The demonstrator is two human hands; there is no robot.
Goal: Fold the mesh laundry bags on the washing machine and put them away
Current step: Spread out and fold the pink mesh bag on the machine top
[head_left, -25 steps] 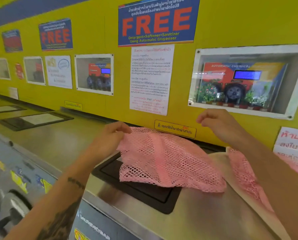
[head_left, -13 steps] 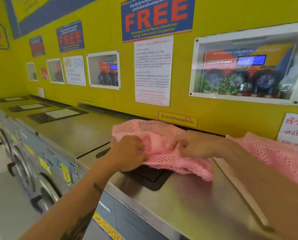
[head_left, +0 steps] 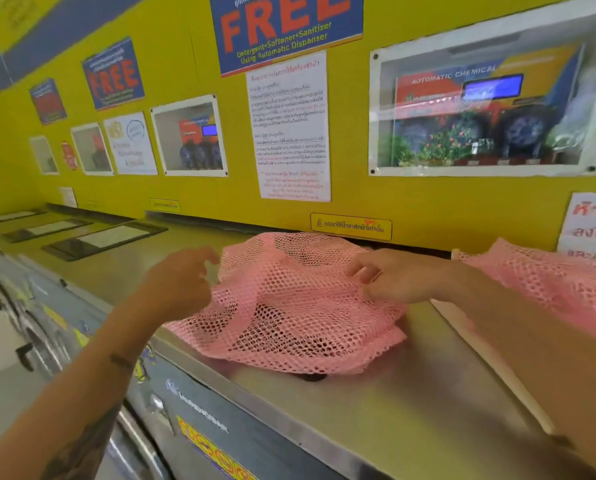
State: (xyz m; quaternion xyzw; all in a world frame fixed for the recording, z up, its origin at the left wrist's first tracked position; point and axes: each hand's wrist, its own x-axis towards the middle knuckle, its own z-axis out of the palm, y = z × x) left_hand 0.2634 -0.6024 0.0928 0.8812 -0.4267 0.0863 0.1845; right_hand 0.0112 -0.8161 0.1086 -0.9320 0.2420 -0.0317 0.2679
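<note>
A pink mesh laundry bag [head_left: 289, 313] lies folded over and puffed up on the steel top of the washing machine [head_left: 358, 420]. My left hand [head_left: 182, 282] hovers at the bag's left edge, its fingers loosely curled and a small gap showing between fingertips and mesh. My right hand [head_left: 397, 275] rests on the bag's upper right part, thumb and fingers pinching the mesh. A second pink mesh bag [head_left: 553, 285] lies bunched at the right against the wall, partly hidden behind my right forearm.
The yellow wall [head_left: 428, 202] with posters and a glass window stands right behind the machines. More steel machine tops with dark lids [head_left: 102, 237] run off to the left. The machine's front panel and door drop away at the lower left.
Both hands, which were gripping the bag close together at its middle, have moved apart. The left hand has come off to the left edge. The bag now lies wider, nearer the front edge.
</note>
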